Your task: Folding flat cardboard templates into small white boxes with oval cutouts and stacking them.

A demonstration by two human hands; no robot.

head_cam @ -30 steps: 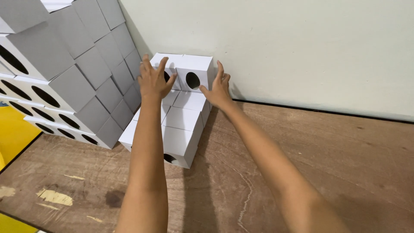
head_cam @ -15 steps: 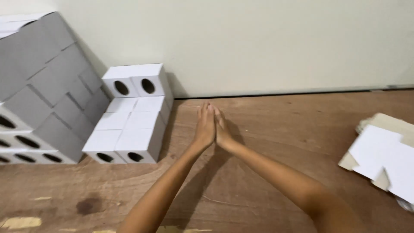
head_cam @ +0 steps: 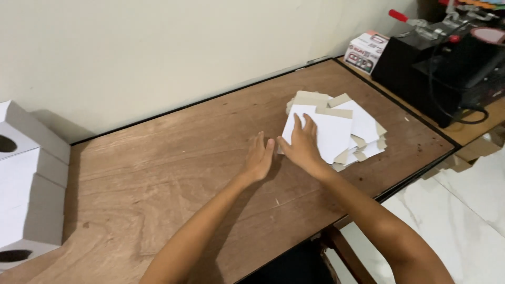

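We have swung away from the stack of folded white boxes (head_cam: 26,184), now off at the left edge, and over to the pile of flat white card blanks (head_cam: 336,129) on the wooden table (head_cam: 158,179). So the stacking looks finished and a fresh blank is next, we judge. Our right hand (head_cam: 302,147) lies flat on the pile's near-left corner, fingers spread, gripping nothing. Our left hand (head_cam: 259,158) rests open on bare wood just beside it, empty.
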